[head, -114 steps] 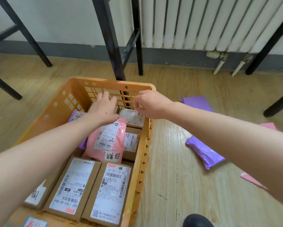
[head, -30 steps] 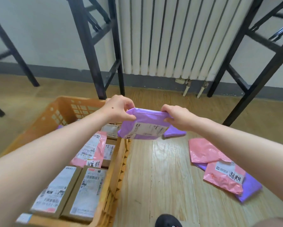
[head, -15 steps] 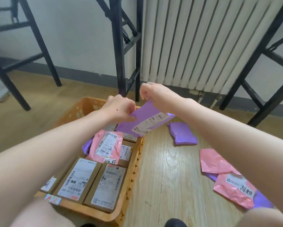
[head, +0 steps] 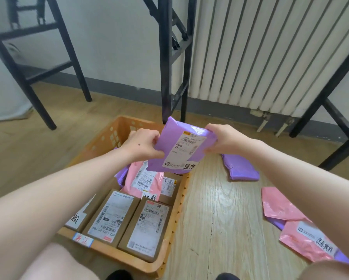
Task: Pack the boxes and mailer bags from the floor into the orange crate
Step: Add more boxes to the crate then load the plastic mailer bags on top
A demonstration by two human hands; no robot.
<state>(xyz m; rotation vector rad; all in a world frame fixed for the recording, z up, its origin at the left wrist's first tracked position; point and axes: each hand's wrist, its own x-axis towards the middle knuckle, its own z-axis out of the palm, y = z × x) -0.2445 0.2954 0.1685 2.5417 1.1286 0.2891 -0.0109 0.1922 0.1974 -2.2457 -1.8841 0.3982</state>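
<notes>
- A purple mailer (head: 181, 146) hangs in the air at the centre of the frame, over the far right corner of the crate, label up and tilted toward the camera.
- The left hand (head: 143, 147) grips its left edge, fingers curled round it; the right hand (head: 226, 140) clasps its upper right edge the same way.
- The orange crate (head: 117, 132) stands on the floor (head: 210, 209), lower left of centre.
- In its near end two brown boxes (head: 111, 215) lie side by side, labels up; a third is partly hidden by the left arm.
- Beyond them a pink mailer (head: 143, 178) lies on top of more boxes, with a purple edge (head: 120, 174) showing at its left.
- Right of the crate a purple bag (head: 240, 166) lies on the wood floor, right of centre.
- At the lower right lie two pink bags (head: 280, 205), overlapping, with purple plastic under them.
- A white radiator (head: 270, 53) fills the upper right; black metal legs (head: 165, 57) stand behind the crate.
</notes>
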